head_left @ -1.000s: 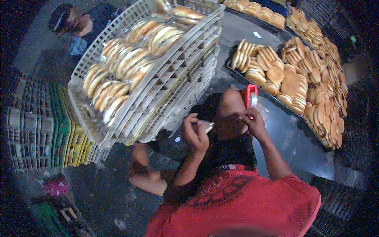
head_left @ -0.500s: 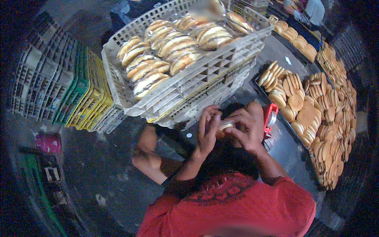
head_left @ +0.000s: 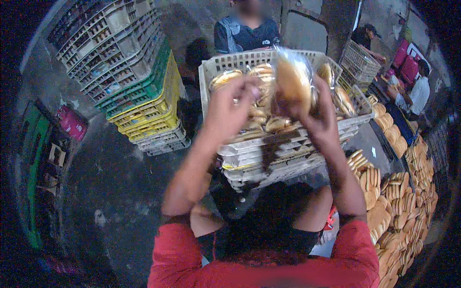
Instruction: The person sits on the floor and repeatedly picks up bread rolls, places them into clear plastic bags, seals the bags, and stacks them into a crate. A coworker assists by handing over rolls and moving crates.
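Note:
My right hand (head_left: 321, 115) grips a bagged bun (head_left: 294, 84), its clear plastic wrap catching the light, and holds it up above the crate. Blurred by motion, my left hand (head_left: 230, 108) is over the crate's left part. Its fingers are curved and apart, and I see nothing held in them. Beneath both hands is a pale plastic crate (head_left: 211, 72) filled with more wrapped buns (head_left: 261, 72). It tops a stack of similar crates, and my hands and the raised bun hide some of its contents.
Stacked grey, green and yellow crates (head_left: 144, 96) stand to the left, near a pink gas cylinder (head_left: 72, 123). Many unwrapped buns (head_left: 398, 211) lie at right, with loaves (head_left: 389, 127) behind. A person (head_left: 247, 33) faces the crate; others work at far right.
My hands have moved from close to my body up and forward over the crate, with the bagged bun now in my right hand. The view has tilted up, showing people further off.

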Demonstrator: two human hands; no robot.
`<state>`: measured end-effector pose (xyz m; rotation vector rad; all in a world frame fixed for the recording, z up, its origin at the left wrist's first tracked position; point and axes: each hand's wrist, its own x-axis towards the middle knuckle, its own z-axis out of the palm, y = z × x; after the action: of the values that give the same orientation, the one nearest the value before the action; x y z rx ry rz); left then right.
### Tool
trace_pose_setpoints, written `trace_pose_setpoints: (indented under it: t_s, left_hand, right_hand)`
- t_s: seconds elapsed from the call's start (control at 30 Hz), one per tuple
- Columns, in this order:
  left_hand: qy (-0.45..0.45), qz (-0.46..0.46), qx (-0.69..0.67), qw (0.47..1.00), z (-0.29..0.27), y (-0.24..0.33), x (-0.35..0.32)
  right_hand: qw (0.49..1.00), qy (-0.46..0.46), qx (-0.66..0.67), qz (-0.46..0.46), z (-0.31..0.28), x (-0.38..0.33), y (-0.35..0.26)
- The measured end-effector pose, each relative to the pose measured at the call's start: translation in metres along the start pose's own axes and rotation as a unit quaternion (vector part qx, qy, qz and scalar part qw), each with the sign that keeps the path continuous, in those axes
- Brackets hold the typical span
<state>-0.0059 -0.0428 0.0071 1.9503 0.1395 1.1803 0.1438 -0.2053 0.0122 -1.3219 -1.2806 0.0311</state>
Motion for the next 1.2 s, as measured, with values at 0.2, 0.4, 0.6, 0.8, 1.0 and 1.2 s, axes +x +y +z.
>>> trace_pose_setpoints:
  t_s: [0.2,0.4,0.6,0.8,1.0,1.2]
  left_hand:
    - [-0.454,-0.083,0.372,0.805,-0.019,-0.137,0.059]
    - [-0.354,-0.114,0.401,0.837,-0.035,-0.13,0.059]
    - [-0.222,-0.005,0.631,0.744,-0.048,-0.149,0.102]
    - [0.068,-0.022,0.216,0.974,-0.037,-0.11,0.106]
    - [0.156,-0.007,-0.254,0.955,0.004,-0.007,0.015]
    - [0.035,-0.192,-0.166,0.967,0.045,0.04,-0.088]
  right_hand:
    - [0.979,-0.195,-0.003,-0.064,0.056,0.142,0.091]
    - [0.85,-0.44,-0.286,-0.043,0.102,0.135,0.155]
    - [0.888,-0.381,-0.247,-0.071,0.098,0.128,0.17]
    - [0.915,-0.295,-0.276,0.005,0.094,0.135,0.154]
    - [0.959,-0.005,0.23,0.164,0.073,0.113,0.067]
    - [0.994,0.083,0.036,0.058,0.034,-0.045,0.004]
